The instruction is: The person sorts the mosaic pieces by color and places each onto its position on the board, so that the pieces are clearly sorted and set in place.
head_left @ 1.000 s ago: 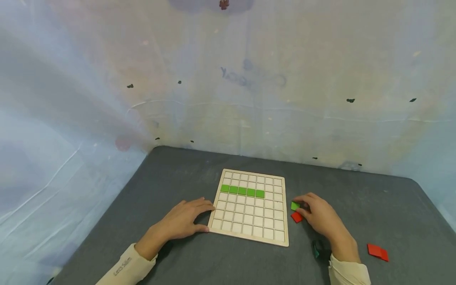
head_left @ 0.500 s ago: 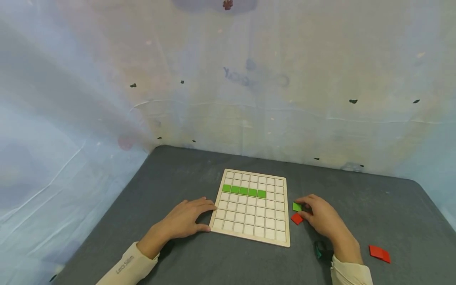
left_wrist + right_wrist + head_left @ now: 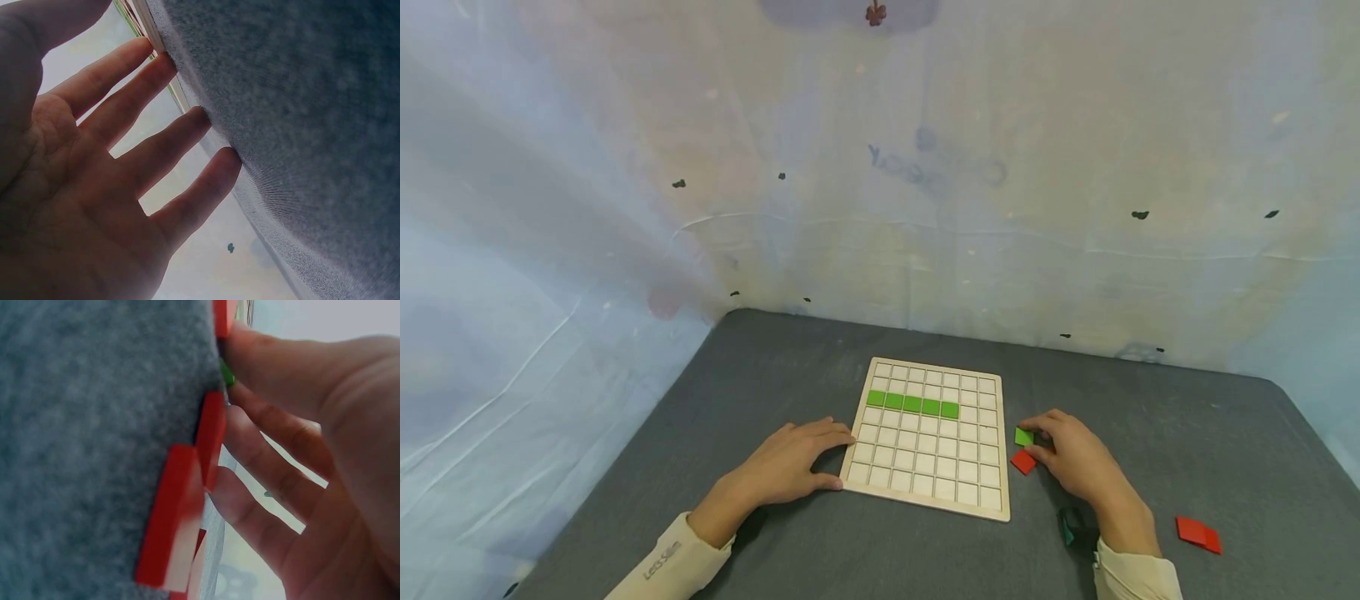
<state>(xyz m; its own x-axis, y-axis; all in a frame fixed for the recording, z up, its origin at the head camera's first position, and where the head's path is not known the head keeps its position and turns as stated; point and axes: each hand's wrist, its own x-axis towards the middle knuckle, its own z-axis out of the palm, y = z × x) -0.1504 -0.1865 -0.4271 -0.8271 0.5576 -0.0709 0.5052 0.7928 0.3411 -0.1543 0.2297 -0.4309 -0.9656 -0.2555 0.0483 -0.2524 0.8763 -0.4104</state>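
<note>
Tile row on board, loose tiles to its right.

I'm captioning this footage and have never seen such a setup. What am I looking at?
There is no robot here, just a person's two bare hands. The wide picture comes from a camera on the head; the two close-ups come from cameras on the wrists, one each.

On the dark table lies a wooden board with a grid, five green tiles sitting in one row. The left hand touches the board's left side. The right hand has its thumb and index finger at a loose green tile beside the board; whether it is firmly gripped, I can't tell. A red tile lies next to that one, and more red tiles lie farther right.
</note>
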